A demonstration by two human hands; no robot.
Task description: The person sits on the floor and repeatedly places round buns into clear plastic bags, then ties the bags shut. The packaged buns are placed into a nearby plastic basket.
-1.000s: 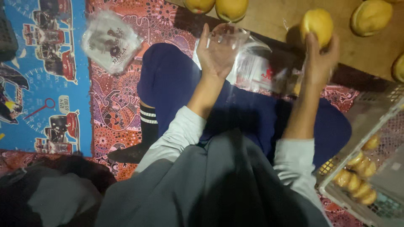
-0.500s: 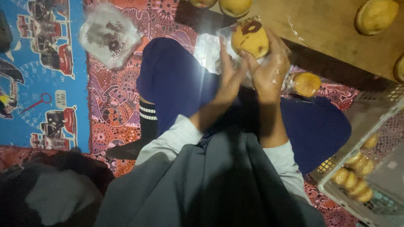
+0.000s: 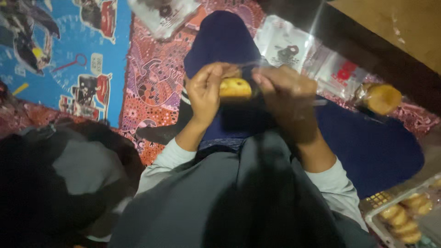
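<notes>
A round yellow bun (image 3: 235, 87) sits between the person's two hands, held above the lap in dark blue trousers (image 3: 367, 147). The left hand (image 3: 204, 92) has its fingers closed on the bun's left side; the right hand (image 3: 287, 98) has its fingers curled shut on the right side, pinching thin clear plastic wrap (image 3: 257, 69) that lies over the bun. Whether the bun is fully inside the wrap cannot be told.

Little free room shows around the hands: the raised knee lies just beyond them and the grey sleeves close in from below. To the right, past the thigh, another wrapped bun (image 3: 381, 98) lies on the floor near the dark edge of a wooden worktop (image 3: 395, 27). Flat clear bags with printed labels (image 3: 298, 50) lie between the knee and that edge. At the lower right a mesh basket (image 3: 379, 202) holds more buns (image 3: 406, 218).

To the left, the floor is covered by a red patterned mat (image 3: 147, 92) and a blue printed sheet (image 3: 55, 55), with another clear packet (image 3: 161, 14) at the top. A dark bundle of cloth (image 3: 69, 179) lies at lower left.
</notes>
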